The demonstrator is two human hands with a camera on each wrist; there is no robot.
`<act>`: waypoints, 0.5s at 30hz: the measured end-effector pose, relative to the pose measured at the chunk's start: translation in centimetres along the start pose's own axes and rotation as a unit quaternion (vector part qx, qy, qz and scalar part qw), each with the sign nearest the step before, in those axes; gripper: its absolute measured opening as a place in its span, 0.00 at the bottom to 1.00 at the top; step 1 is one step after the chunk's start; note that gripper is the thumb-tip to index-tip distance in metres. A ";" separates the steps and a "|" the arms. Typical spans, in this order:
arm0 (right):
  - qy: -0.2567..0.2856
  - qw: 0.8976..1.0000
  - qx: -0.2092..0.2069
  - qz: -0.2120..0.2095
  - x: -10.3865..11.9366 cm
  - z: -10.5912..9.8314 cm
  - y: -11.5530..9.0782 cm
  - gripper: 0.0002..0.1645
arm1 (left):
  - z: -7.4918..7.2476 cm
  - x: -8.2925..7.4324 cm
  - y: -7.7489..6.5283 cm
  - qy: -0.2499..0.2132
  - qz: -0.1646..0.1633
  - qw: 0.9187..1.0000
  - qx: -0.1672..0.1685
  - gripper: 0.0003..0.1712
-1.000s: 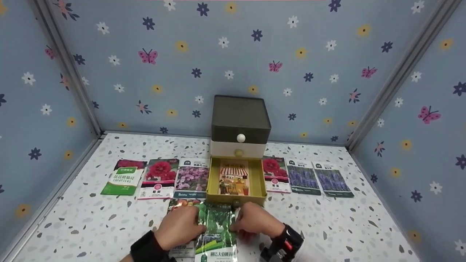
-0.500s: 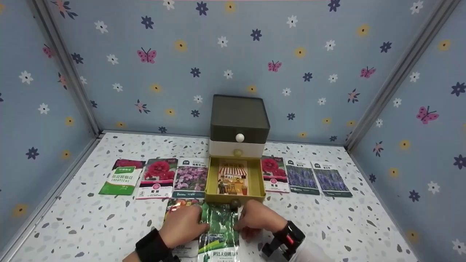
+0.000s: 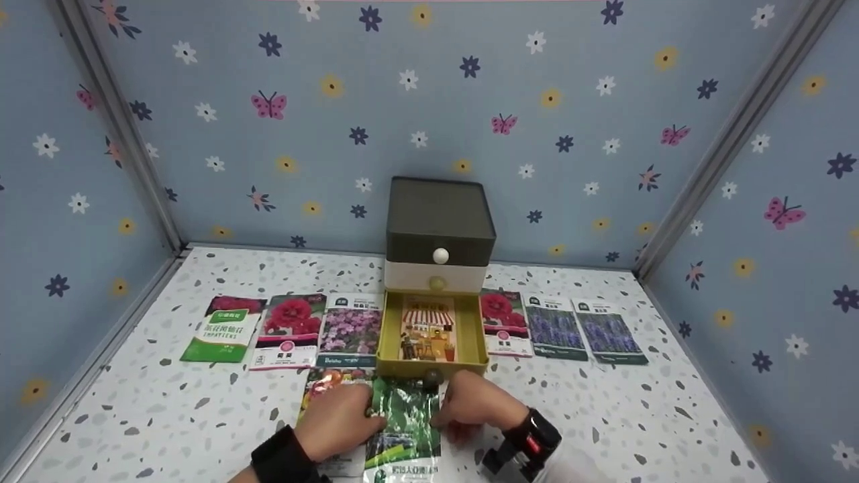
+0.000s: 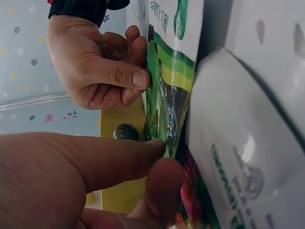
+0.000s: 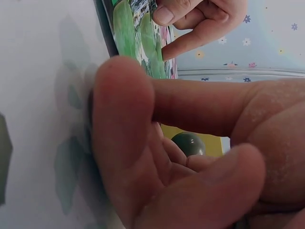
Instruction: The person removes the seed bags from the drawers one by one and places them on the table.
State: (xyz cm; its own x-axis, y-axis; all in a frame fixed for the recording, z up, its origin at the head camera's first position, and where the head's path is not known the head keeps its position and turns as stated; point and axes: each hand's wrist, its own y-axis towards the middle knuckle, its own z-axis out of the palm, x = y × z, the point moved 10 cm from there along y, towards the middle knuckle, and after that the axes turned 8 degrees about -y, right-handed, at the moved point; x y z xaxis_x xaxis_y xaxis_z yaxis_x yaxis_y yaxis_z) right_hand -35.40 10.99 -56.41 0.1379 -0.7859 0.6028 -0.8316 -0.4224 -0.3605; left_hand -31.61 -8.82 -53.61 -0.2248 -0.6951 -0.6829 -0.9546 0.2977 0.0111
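A shiny green seed packet (image 3: pixel 406 429) with a white lower end lies in front of the yellow drawer (image 3: pixel 429 369). My left hand (image 3: pixel 342 416) holds its left edge, thumb and forefinger at the foil. Across from it, my right hand (image 3: pixel 480 406) has curled fingers with the tips at the packet's right edge; the left wrist view shows that thumb (image 4: pixel 139 79) against the foil. Another seed packet (image 3: pixel 342 464), colourful on top and white below, lies partly under my left hand and the green one. My right palm side fills much of the right wrist view.
A stacked drawer box (image 3: pixel 439 215) stands at the back, its yellow bottom drawer pulled out with an illustrated card (image 3: pixel 429 329) inside. Several flower seed packets line both sides, including a green-and-white one (image 3: pixel 225 329) at left and a lavender one (image 3: pixel 609 332) at right.
Both hands and the green packet have shifted slightly to the right since a second ago. Over the last half second they have hardly moved. The drawer and the other packets stay in place.
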 end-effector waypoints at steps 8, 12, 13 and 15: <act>-0.004 1.000 -0.017 -0.006 0.2 -0.8 -0.2 0.22 | -0.1 0.3 0.1 -0.011 -0.020 1.000 0.019 0.27; -0.001 1.000 -0.022 -0.018 0.6 -1.5 -0.3 0.34 | -0.6 0.5 0.2 -0.038 -0.033 0.998 0.026 0.17; -0.002 1.000 -0.019 -0.020 0.7 -1.6 -0.4 0.33 | -0.7 0.5 0.1 -0.047 -0.035 0.998 0.027 0.13; -0.002 1.000 -0.017 -0.025 1.0 -2.0 -0.5 0.31 | -1.1 0.4 0.1 -0.067 -0.039 0.997 0.026 0.17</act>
State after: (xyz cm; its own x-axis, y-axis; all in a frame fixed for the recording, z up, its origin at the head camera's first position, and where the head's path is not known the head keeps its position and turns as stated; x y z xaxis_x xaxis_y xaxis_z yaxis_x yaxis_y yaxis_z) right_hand -35.89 11.33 -54.19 0.1822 -0.7654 0.6173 -0.8409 -0.4467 -0.3056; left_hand -32.03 -9.84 -53.08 -0.1194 -0.6246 -0.7717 -0.9558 0.2826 -0.0809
